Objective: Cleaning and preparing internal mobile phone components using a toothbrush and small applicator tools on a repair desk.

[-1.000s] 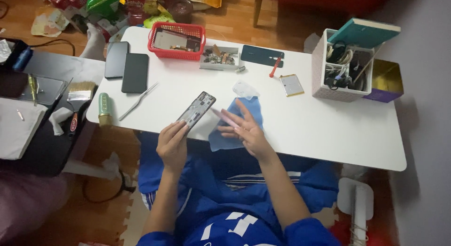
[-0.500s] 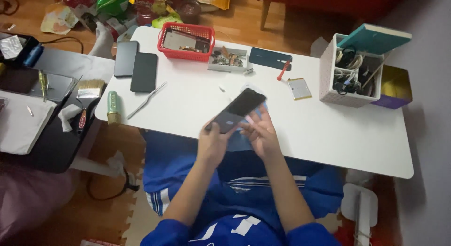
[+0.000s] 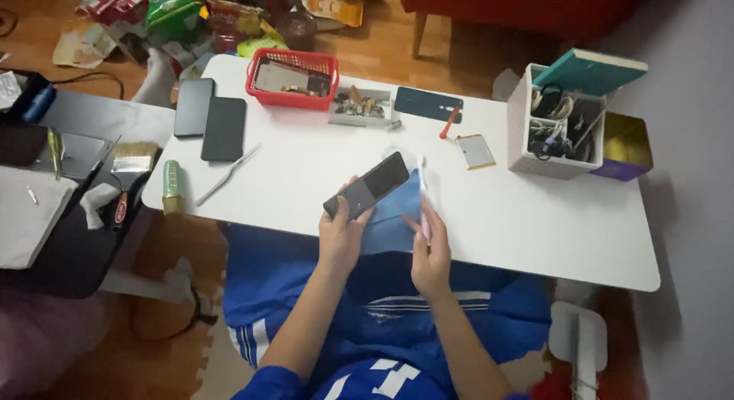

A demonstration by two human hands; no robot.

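Observation:
My left hand grips a dark phone by its lower end and holds it tilted above the near edge of the white table. To its right, my right hand pinches a thin pale panel, seen edge-on and standing nearly upright. A blue cloth lies on the table under and between both hands. The phone and the panel are a little apart.
Two dark phones lie at the table's left, with a metal pry tool and a green cylinder nearby. Behind are a red basket, a tray of small parts, a dark panel, a red-handled screwdriver and a white organiser box.
The phone has moved right, over the blue cloth, and turned its dark side up. My right hand left the cloth and now holds the thin panel upright beside the phone.

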